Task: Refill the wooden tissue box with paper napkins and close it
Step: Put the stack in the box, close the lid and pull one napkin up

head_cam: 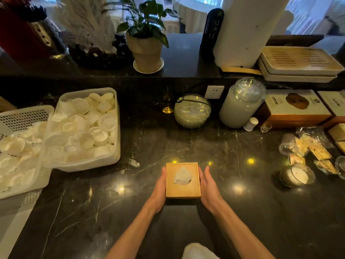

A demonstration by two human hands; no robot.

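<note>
Hands: the left hand (160,186) and right hand (207,184) are flanking the wooden tissue box (183,189), fingers lying straight along its two sides and not curling round it.
Box: it is sitting on the counter (233,212) near the middle of the near edge. The lid is looking closed, with a napkin (182,177) poking up through the top.
Risk: on polished stone, uneven pressing could be sliding the box or skewing its lid.
Count: two hands, one box, one visible napkin; two white baskets (112,159) toward the left edge; two glass jars (240,103) along the back.

Tissue box (183,191) stands on counter (130,193) between left hand (159,191) and right hand (208,187).
</note>
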